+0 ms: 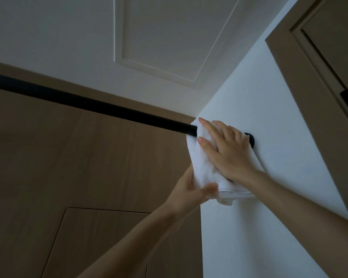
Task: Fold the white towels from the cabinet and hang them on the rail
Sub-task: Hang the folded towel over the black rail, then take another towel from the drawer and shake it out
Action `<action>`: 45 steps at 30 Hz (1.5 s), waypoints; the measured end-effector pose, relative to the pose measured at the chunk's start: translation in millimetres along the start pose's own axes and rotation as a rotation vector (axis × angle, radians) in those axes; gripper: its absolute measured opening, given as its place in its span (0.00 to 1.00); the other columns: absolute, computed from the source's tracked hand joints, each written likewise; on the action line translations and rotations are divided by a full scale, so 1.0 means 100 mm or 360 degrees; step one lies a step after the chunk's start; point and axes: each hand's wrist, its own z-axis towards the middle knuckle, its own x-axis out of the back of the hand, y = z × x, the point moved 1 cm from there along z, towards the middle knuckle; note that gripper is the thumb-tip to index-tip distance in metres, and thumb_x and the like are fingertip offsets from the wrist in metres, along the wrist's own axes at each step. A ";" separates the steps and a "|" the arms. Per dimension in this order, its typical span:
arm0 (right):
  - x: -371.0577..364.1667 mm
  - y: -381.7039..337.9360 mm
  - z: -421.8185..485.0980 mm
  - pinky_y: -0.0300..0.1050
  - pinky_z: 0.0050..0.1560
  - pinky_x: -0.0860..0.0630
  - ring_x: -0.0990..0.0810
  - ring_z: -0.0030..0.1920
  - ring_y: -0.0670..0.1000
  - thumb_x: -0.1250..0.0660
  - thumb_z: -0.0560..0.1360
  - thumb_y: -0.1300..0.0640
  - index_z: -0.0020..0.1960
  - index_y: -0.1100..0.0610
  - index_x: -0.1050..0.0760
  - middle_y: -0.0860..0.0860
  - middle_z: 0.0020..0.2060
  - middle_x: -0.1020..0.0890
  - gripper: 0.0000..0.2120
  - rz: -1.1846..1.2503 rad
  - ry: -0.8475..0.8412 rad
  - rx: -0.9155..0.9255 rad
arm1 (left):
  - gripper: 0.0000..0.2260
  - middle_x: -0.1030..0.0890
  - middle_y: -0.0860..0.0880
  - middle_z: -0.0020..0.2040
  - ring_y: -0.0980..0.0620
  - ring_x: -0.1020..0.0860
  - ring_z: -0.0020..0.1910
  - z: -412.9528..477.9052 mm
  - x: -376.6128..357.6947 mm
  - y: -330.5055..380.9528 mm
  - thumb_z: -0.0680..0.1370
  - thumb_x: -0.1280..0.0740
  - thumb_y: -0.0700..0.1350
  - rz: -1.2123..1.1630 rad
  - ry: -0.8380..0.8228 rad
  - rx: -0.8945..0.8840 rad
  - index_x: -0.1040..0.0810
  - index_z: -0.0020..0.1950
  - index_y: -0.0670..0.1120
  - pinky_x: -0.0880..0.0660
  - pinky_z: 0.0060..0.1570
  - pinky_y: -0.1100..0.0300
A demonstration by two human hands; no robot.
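Head view: upward, at a room corner.
Rail [88, 101]: black, runs left to right.
Left hand [189, 189]: thumb pinches the towel's lower edge.
Towel [201, 167]: white, folded, draped over the rail's right end.
Right hand [225, 149]: fingers straight, flat on the towel's front, above the pinch.

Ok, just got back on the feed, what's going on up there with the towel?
A person is hanging a folded white towel over the black rail, at the end where it meets the white wall. The right hand lies flat on the front of the towel with its fingers straight, pressing it. The left hand grips the towel's lower edge from below, thumb in front. Only this one towel is in view.
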 end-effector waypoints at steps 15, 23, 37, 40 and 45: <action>0.43 -0.14 -0.26 0.58 0.76 0.53 0.55 0.78 0.53 0.45 0.81 0.44 0.76 0.35 0.51 0.45 0.79 0.51 0.26 0.0189 -0.0429 -0.0277 | 0.15 0.20 0.64 0.50 0.68 0.22 0.46 -0.28 -0.03 0.08 0.79 0.34 0.47 0.0504 0.0219 -0.0029 0.28 0.64 0.61 0.25 0.46 0.69; 0.90 -0.81 -0.79 0.50 0.74 0.40 0.41 0.74 0.49 0.41 0.80 0.48 0.75 0.42 0.40 0.46 0.75 0.37 0.24 0.0025 -0.0257 0.0001 | 0.25 0.34 0.56 0.74 0.58 0.36 0.72 -0.96 0.49 0.51 0.80 0.38 0.54 0.1100 0.0286 -0.0093 0.40 0.76 0.56 0.37 0.70 0.58; 1.09 -1.75 -1.98 0.46 0.70 0.38 0.36 0.72 0.47 0.40 0.80 0.48 0.75 0.44 0.37 0.45 0.72 0.32 0.24 0.0147 -0.0605 0.0036 | 0.26 0.34 0.55 0.74 0.53 0.32 0.69 -2.35 0.93 0.96 0.81 0.42 0.56 0.1824 0.0165 -0.0021 0.43 0.77 0.56 0.33 0.65 0.54; 1.09 -1.92 -2.34 0.49 0.70 0.36 0.34 0.71 0.49 0.39 0.80 0.49 0.75 0.45 0.36 0.46 0.72 0.31 0.24 0.0233 -0.0715 0.0036 | 0.26 0.33 0.53 0.73 0.50 0.31 0.69 -2.74 0.94 1.03 0.80 0.40 0.55 0.1842 0.0135 0.0080 0.41 0.77 0.56 0.32 0.64 0.54; 1.14 -2.20 -3.07 0.48 0.69 0.36 0.35 0.72 0.49 0.38 0.79 0.47 0.75 0.43 0.37 0.45 0.73 0.33 0.25 0.0409 -0.0971 -0.0077 | 0.25 0.30 0.51 0.71 0.48 0.29 0.66 -3.54 0.79 1.05 0.80 0.40 0.55 0.1972 0.0036 0.0249 0.40 0.77 0.55 0.29 0.59 0.53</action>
